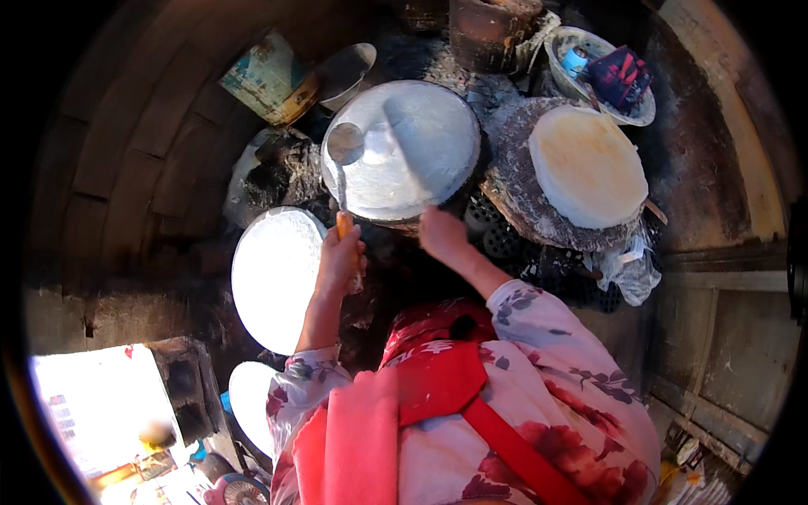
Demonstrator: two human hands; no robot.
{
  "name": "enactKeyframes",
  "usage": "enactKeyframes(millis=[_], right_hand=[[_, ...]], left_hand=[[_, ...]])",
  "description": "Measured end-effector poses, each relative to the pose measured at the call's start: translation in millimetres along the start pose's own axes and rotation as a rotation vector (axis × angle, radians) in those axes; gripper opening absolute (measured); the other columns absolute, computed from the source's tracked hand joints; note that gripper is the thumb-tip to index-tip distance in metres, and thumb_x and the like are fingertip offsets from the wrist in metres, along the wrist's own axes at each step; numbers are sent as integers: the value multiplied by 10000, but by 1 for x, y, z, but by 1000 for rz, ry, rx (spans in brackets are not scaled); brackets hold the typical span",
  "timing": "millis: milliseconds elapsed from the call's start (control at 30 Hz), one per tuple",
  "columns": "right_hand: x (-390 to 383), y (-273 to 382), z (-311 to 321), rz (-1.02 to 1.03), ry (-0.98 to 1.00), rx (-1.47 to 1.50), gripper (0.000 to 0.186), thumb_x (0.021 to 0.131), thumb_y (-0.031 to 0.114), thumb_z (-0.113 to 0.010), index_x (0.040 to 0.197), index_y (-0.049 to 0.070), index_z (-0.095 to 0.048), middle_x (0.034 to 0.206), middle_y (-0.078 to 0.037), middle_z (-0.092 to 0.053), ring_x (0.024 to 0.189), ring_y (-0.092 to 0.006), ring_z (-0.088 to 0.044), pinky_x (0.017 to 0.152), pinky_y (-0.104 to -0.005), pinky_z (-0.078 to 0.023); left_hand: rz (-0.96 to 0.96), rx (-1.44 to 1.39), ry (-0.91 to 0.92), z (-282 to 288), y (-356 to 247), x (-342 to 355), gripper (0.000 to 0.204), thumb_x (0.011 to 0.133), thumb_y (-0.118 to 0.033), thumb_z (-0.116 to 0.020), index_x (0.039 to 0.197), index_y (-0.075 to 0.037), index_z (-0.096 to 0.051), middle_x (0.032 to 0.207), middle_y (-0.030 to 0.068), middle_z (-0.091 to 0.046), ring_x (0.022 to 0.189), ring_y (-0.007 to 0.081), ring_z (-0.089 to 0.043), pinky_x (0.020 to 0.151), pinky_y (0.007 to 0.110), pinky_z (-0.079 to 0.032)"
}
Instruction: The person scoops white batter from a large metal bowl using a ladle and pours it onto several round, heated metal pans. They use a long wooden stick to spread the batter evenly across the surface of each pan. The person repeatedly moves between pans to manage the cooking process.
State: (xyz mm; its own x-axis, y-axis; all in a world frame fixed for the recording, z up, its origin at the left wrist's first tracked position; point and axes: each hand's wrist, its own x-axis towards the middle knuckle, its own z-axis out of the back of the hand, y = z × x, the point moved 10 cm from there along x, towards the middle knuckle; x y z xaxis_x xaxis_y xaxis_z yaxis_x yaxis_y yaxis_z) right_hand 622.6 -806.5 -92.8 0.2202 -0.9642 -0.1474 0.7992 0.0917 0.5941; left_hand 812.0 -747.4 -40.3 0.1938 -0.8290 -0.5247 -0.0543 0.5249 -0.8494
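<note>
My left hand (341,252) grips the orange handle of a metal ladle (345,145). Its bowl hangs over the left edge of a round cooking surface (412,147) covered with thin white batter. My right hand (442,231) rests at the near rim of that surface. Its fingers are turned away, so I cannot see whether it holds anything. Both forearms wear floral sleeves, with a red apron strap below them.
A stack of round white sheets (587,164) lies on a woven tray (518,198) to the right. Two white round discs (273,278) (248,404) sit at the left. At the back are a bucket (269,77), a bowl (347,71), a clay pot (488,29) and a basket (602,76).
</note>
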Motion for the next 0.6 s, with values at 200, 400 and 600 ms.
enactKeyframes(millis=[200, 400, 600], right_hand=[[9, 40, -34, 62, 6, 289, 268, 898, 258, -460, 857, 2, -525, 702, -210, -621, 679, -397, -616, 632, -513, -476], [-23, 88, 32, 381, -12, 326, 219, 899, 226, -479, 858, 12, -501, 659, -209, -594, 622, -402, -593, 587, -510, -463], [25, 14, 77, 281, -100, 107, 170, 875, 180, -468, 889, 14, -503, 670, -214, -613, 651, -408, -613, 589, -524, -468]], left_hand=[[87, -321, 8, -20, -4, -22, 245, 932, -276, -509, 1103, -113, -443, 633, -7, -416, 428, 89, -397, 370, 253, -349], [40, -633, 6, 0, -7, -57, 295, 964, -292, -446, 1170, -81, -434, 658, -11, -390, 452, 64, -349, 386, 193, -291], [66, -1252, 317, -33, -26, -58, 364, 985, -231, -372, 1282, -21, -376, 661, -15, -368, 429, 55, -332, 376, 193, -294]])
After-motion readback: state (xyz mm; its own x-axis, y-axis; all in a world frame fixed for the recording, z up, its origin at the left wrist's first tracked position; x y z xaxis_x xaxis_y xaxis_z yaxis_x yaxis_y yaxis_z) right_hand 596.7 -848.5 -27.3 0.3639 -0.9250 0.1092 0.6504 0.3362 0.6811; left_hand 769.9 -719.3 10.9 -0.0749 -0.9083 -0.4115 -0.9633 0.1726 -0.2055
